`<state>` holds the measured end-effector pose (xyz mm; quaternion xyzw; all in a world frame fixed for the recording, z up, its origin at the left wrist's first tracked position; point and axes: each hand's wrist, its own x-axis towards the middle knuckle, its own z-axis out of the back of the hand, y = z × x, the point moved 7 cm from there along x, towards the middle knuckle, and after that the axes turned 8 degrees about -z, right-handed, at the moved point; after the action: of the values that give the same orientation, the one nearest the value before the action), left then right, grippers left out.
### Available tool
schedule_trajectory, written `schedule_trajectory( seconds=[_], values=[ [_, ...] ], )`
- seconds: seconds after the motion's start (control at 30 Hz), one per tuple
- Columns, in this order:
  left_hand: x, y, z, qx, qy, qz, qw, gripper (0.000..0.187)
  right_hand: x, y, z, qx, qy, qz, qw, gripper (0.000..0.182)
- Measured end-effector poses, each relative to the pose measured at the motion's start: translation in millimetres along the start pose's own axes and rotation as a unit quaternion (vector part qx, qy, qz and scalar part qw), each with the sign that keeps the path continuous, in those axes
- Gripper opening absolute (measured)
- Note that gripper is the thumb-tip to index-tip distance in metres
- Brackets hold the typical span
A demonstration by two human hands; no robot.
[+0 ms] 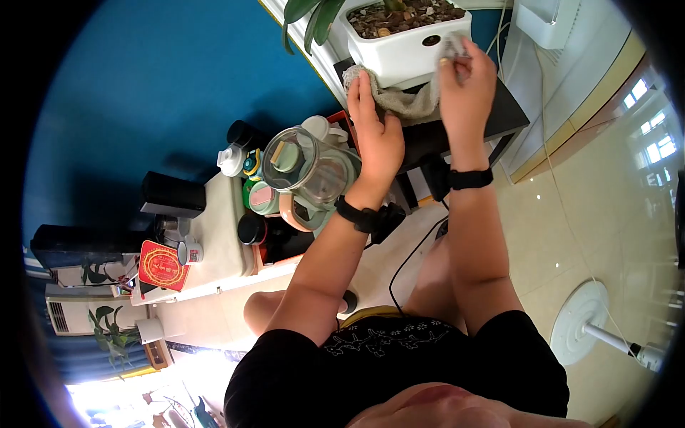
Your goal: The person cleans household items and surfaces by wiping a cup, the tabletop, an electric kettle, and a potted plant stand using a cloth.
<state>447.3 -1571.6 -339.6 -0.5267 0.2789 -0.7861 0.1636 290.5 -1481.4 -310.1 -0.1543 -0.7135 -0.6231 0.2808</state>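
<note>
A grey, fuzzy cloth (410,103) stretches along the lower front of a white planter (399,53). My right hand (469,96) is closed on one end, bunched against the planter's right front side and slightly blurred. At the other end, my left hand (377,135) lies with fingers stretched over the cloth near the planter's left corner, its thumb apart. Bark chips (399,16) and green leaves (321,18) fill the planter's top. Beneath it is a small black table (499,114). Each wrist wears a black band.
Left of my left hand stand a clear pitcher (314,167), a white mug (319,128) and several bottles. Farther left, a white cabinet bears a red square tin (163,265) and a black box (173,195). A white round stand base (579,321) and a cable lie right.
</note>
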Motion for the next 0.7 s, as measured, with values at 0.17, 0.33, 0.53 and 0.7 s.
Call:
schedule_trajectory(
  seconds=[0.17, 0.33, 0.53, 0.7],
  values=[
    [0, 3, 1, 0.036, -0.002, -0.009, 0.999, 0.073, -30, 43, -29, 0.014, 0.121, 0.095, 0.988, 0.031],
    [1, -1, 1, 0.022, -0.002, -0.021, 1.0, 0.077, -23, 38, -29, 0.046, 0.243, 0.037, 0.968, 0.024],
    [1, -5, 2, 0.021, -0.002, -0.008, 1.0, 0.076, 14, -12, 20, 0.011, 0.035, -0.044, 0.998, 0.027],
    [0, -5, 3, 0.028, -0.005, -0.016, 0.999, 0.075, 10, -33, 14, -0.008, 0.029, -0.07, 0.997, 0.044]
  ],
)
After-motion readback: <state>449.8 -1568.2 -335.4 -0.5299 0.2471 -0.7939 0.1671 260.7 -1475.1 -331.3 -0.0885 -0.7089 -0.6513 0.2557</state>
